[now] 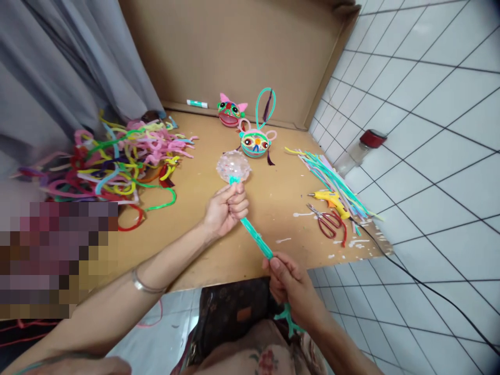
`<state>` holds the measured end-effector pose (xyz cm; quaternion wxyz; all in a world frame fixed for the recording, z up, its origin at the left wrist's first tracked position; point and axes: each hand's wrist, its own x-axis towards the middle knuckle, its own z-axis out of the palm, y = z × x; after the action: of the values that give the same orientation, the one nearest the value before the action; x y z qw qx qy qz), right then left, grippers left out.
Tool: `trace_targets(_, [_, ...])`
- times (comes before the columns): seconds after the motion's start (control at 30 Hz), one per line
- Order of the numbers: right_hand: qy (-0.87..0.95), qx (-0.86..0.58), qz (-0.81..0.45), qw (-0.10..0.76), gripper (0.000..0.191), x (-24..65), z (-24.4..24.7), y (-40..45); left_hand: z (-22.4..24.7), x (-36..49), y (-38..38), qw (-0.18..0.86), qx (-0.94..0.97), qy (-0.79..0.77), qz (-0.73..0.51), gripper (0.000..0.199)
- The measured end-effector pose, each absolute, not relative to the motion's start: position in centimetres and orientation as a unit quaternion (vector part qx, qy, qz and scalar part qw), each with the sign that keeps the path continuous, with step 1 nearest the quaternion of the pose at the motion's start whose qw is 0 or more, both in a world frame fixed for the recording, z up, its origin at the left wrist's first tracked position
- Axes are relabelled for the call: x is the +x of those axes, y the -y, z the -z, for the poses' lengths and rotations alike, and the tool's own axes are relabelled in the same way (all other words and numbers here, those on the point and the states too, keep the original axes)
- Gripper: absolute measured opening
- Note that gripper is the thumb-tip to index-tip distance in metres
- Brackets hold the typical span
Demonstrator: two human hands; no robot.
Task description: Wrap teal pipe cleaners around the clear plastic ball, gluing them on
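Observation:
A clear round ball with a bumpy surface stands at the top of a bundle of green pipe cleaners. Just under the ball, my left hand is closed around the bundle. Lower down, my right hand grips the same bundle, and its splayed green ends stick out below that hand. Between my hands the bundle runs straight and slants down to the right. Behind the ball sits a finished face ornament with pink ears and a green loop. A second ornament with pink pointed ears is farther back.
Loose coloured pipe cleaners are heaped on the table's left side. At right lie a yellow glue gun with a black cord, red-handled scissors, straight pipe cleaners and a red-lidded jar. Another person's hand shows at bottom left.

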<state>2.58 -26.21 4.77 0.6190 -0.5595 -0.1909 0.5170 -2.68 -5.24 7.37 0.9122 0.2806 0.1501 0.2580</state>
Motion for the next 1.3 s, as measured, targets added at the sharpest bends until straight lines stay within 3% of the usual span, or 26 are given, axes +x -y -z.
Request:
trace_targets(0.3, [0.117,-0.518,-0.557,0.639,0.05,1.7,-6.4,27.0,-6.4,-2.4,5.9,0.912,0.293,-0.138,-0.253,0.021])
trace_targets(0.5, [0.102,-0.524,-0.553,0.64,0.048,2.2,-6.1,27.8,-5.5,-1.7,6.2,0.915,0.274,-0.157,-0.251,0.026])
trace_targets(0.67, [0.094,-0.522,-0.552,0.643,0.044,2.2,-6.7,29.1,-4.4,-1.0,6.0,0.897,0.273,-0.185,-0.293,0.014])
trace_targets(0.93, [0.105,-0.582,-0.455,0.665,0.042,4.3,-9.4,30.7,-2.4,-0.6,4.9,0.888,0.287,-0.191,-0.304,0.008])
trace_targets(1.17, [0.206,-0.6,-0.315,0.706,0.033,11.5,-11.9,23.2,-1.8,-0.5,5.2,0.886,0.33,-0.169,-0.28,0.008])
trace_targets(1.3, [0.193,-0.653,-0.329,0.654,0.008,16.8,-13.4,16.1,-2.0,-0.7,5.3,0.882,0.354,-0.158,-0.268,0.01])
